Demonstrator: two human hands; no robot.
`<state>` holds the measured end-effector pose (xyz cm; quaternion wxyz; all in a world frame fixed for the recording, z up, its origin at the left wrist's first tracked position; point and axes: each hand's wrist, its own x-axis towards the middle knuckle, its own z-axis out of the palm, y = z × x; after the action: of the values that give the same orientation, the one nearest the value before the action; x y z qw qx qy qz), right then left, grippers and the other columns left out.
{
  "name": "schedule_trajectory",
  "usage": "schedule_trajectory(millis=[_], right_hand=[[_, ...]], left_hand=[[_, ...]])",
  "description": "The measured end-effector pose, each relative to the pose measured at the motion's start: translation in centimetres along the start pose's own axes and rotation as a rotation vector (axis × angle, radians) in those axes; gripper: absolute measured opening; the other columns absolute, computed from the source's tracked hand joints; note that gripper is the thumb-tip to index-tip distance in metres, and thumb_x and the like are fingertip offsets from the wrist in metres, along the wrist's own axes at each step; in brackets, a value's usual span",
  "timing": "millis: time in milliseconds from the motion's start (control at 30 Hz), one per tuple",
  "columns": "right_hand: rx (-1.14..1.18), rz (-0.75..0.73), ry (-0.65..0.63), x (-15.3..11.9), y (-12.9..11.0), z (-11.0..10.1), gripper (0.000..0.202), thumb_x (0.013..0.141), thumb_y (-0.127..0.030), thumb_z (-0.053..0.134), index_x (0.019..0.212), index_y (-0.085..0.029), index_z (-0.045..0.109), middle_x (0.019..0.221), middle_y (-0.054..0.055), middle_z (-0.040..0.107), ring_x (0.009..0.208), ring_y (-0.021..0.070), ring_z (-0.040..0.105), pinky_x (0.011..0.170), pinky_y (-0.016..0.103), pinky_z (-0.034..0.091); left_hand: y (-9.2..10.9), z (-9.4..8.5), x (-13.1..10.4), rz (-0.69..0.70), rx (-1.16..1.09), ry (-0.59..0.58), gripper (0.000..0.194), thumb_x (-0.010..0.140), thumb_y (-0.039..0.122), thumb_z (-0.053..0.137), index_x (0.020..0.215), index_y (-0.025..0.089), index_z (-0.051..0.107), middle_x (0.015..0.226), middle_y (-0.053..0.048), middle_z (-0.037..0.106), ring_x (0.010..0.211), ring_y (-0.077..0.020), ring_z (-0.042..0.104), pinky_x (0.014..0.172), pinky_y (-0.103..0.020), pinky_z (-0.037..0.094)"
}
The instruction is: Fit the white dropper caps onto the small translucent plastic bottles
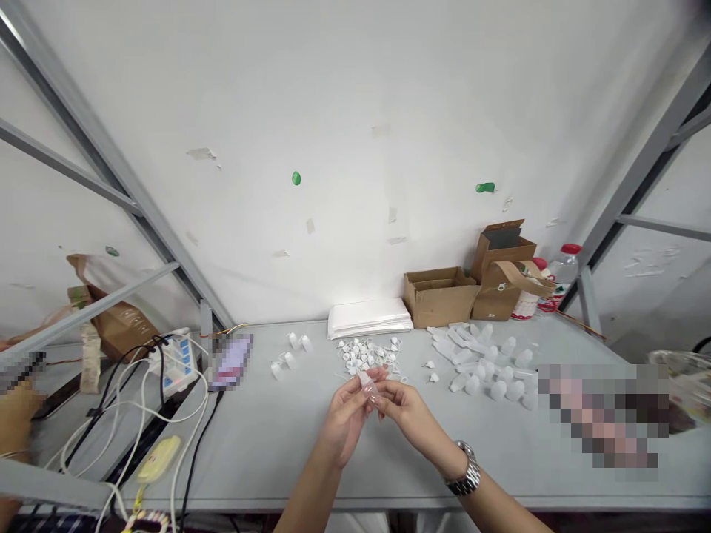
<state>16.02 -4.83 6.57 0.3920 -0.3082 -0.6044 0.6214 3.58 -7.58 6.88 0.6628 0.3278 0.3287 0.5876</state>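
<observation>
Near the front middle of the table, my left hand and my right hand meet around a small translucent plastic bottle. Fingers of both hands are closed on it, hiding part of its lower body. Its narrow end points up and away from me. Just beyond my fingertips lies a pile of small white caps with thin tails. Two loose white caps are to the right of that pile. Farther right spreads a group of similar translucent bottles. To the left, several small translucent pieces with white tops stand apart.
Behind the caps lies a stack of white sheets, with an open cardboard box and paper bag beside it. A phone, cables and a power strip occupy the left. Another person's hand shows at far left.
</observation>
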Motion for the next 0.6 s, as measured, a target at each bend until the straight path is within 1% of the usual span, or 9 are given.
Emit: schedule_trajectory(millis=[100, 200, 300, 467, 533, 600], right_hand=[[-0.035, -0.012, -0.007, 0.1, -0.1, -0.1, 0.022, 0.077, -0.036, 0.056, 0.082, -0.017, 0.065, 0.066, 0.000, 0.059, 0.060, 0.0118, 0.050, 0.060, 0.024, 0.041], [-0.116, -0.021, 0.002, 0.1, -0.4, -0.2, 0.022, 0.077, -0.036, 0.055, 0.083, -0.017, 0.065, 0.068, 0.001, 0.060, 0.063, 0.0131, 0.051, 0.063, 0.025, 0.042], [-0.189, -0.033, 0.024, 0.0, -0.3, -0.1, 0.020, 0.078, -0.034, 0.054, 0.084, -0.017, 0.064, 0.071, 0.001, 0.061, 0.065, 0.0139, 0.052, 0.064, 0.026, 0.042], [-0.356, -0.059, 0.083, -0.2, 0.4, 0.0, 0.018, 0.079, -0.031, 0.051, 0.078, -0.018, 0.064, 0.073, 0.003, 0.063, 0.070, 0.0168, 0.054, 0.069, 0.028, 0.041], [-0.400, -0.066, 0.091, -0.2, 0.5, -0.1, 0.020, 0.079, -0.032, 0.050, 0.080, -0.018, 0.064, 0.074, 0.003, 0.064, 0.073, 0.0181, 0.054, 0.072, 0.029, 0.041], [-0.429, -0.070, 0.125, -0.2, 0.5, -0.5, 0.022, 0.080, -0.035, 0.049, 0.083, -0.018, 0.063, 0.071, 0.003, 0.063, 0.072, 0.0183, 0.055, 0.072, 0.030, 0.041]], left_hand=[[-0.4, -0.1, -0.1, 0.012, -0.026, 0.016, 0.035, 0.072, 0.030, 0.064, 0.105, 0.019, 0.062, 0.117, -0.011, 0.058, 0.115, -0.0256, 0.046, 0.097, -0.037, 0.030], [-0.6, -0.2, -0.1, 0.033, -0.040, 0.023, 0.036, 0.072, 0.036, 0.063, 0.104, 0.019, 0.063, 0.115, -0.010, 0.059, 0.115, -0.0247, 0.047, 0.099, -0.037, 0.029], [-0.7, -0.2, 0.1, 0.038, 0.000, 0.042, 0.034, 0.076, 0.039, 0.058, 0.101, 0.017, 0.064, 0.111, -0.012, 0.061, 0.111, -0.0255, 0.050, 0.097, -0.039, 0.031], [-0.7, 0.0, 0.2, 0.052, 0.092, 0.050, 0.032, 0.074, 0.035, 0.061, 0.099, 0.016, 0.065, 0.109, -0.013, 0.062, 0.105, -0.0271, 0.053, 0.091, -0.040, 0.036], [-0.4, -0.3, 0.2, 0.049, 0.129, 0.024, 0.034, 0.074, 0.036, 0.060, 0.101, 0.016, 0.064, 0.110, -0.014, 0.061, 0.106, -0.0268, 0.053, 0.091, -0.039, 0.036], [0.1, -1.1, 0.2, 0.055, 0.187, 0.005, 0.037, 0.075, 0.039, 0.058, 0.104, 0.016, 0.063, 0.114, -0.014, 0.059, 0.106, -0.0265, 0.052, 0.092, -0.039, 0.036]])
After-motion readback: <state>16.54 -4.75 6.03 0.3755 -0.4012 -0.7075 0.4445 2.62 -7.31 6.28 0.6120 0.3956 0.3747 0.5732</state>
